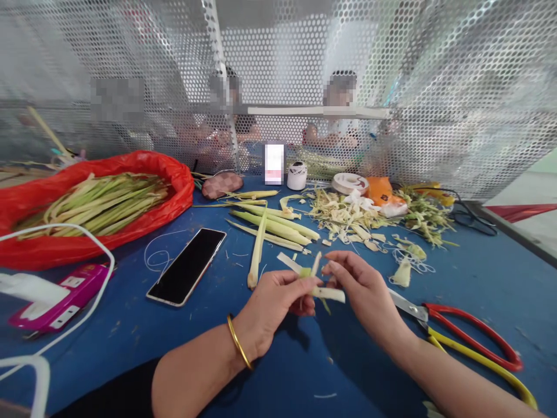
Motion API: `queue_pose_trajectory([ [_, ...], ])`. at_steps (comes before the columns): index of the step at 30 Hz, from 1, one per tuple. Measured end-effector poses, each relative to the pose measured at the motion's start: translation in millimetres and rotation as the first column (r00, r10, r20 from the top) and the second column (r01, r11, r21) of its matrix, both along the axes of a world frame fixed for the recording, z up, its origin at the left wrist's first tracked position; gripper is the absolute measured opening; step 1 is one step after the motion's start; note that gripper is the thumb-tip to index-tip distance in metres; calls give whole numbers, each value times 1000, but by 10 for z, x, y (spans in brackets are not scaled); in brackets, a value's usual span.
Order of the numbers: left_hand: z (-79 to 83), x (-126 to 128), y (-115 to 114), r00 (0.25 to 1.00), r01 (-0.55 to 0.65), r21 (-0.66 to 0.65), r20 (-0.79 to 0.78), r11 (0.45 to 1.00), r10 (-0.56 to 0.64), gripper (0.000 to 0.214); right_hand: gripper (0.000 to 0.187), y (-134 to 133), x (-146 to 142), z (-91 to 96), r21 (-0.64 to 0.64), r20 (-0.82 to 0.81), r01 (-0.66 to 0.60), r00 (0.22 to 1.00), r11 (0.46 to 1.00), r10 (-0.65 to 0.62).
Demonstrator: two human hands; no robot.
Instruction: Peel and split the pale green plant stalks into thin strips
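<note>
Hands meet low over the blue table [278, 377], just in front of the person. The left hand [272, 305], with a gold bangle [238, 342] on its wrist, is closed around a small bundle of pale green strips [333, 295] – thumb on top, fingers curled beneath. The strips cross one another in the grip: one end sticks out toward the right, others point up and away. The right hand [365, 293] comes in from the other side, and its thumb and forefinger seem to pinch the upper ends of the same strips, though the contact itself is too small to make out clearly. The bundle is held clear of the table, between the two hands.

Scissors [470, 334] with one red and one yellow handle lie on the table just behind the right wrist, blades pointing toward it. A dark phone [187, 266] lies face up to the left of the hands, with a loop of white thread [156, 255] beside it. Beyond the hands, loose green stalks [274, 223] lie side by side, and right of them sits a heap of trimmings [343, 215]. A red bag [174, 180] at far left holds more stalks. A pink power strip [65, 293] with a white cable [100, 249] sits at the near left. A perforated metal screen [435, 87] rises behind the table – other people sit beyond it.
</note>
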State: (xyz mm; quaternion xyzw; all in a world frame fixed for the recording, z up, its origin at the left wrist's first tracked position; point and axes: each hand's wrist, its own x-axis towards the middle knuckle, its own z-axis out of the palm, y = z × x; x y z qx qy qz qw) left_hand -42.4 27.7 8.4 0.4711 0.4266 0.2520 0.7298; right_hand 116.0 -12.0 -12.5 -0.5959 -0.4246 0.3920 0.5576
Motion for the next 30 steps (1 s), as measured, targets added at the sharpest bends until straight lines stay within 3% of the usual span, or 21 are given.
queue_pose_trajectory([
  [3, 7, -12, 51, 976, -208, -14, 63, 978, 208, 29, 25, -35, -24, 8, -26, 57, 6, 998, 1000, -4],
  [6, 9, -14, 59, 952, -286, 12, 119, 958, 283, 26, 28, -95, -133, 24, -117, 68, -172, 981, 978, 181],
  [9, -16, 10, 1, 955, -234, 23, 192, 972, 226, 30, 26, -134, -282, 16, -129, -22, -245, 969, 961, 245],
  [14, -54, 57, -99, 955, -152, -33, 252, 988, 155, 32, 30, -150, -412, -13, -124, -105, -193, 978, 973, 180],
  [23, -4, 6, -63, 954, -21, -49, 296, 999, 35, 17, 27, -176, -373, 54, -77, -228, -147, 966, 986, 126],
  [30, -32, 0, -17, 938, -6, -69, 345, 998, 29, 25, 25, -171, -353, 119, -71, -272, -170, 951, 983, 145],
])
